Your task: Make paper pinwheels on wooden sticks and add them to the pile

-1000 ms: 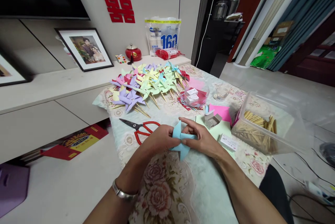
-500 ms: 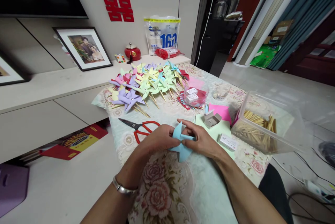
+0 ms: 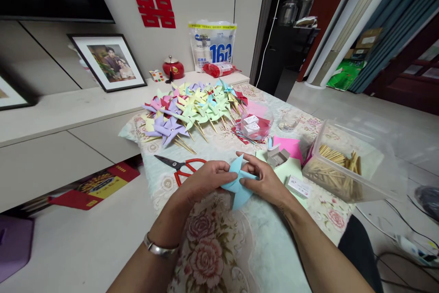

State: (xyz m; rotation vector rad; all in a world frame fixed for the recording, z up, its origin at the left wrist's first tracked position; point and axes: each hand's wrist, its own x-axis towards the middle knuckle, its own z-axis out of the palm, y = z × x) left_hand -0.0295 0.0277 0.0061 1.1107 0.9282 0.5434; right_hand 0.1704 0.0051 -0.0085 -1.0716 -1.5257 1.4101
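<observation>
Between my hands is a light-blue paper pinwheel, its blades folded toward the middle and pointed tips sticking out. My left hand pinches its left side, thumb near the centre. From the right, my right hand grips it, with the thumb pressed near the middle and fingers behind the paper. Red-handled scissors lie on the table just beyond my left hand. A small open grey box and a closed white box rest on green paper sheets right of my right hand.
Many finished pastel pinwheels on sticks are piled at the back of the flowered tablecloth. A clear round container holds small boxes. At the right stands a plastic bin of wooden sticks. Pink paper lies near it.
The blue pinwheel has turned slightly in my hands, its top tip shifting right and up. My left thumb now lies flatter across the folds, and my right fingers have shifted a little.
</observation>
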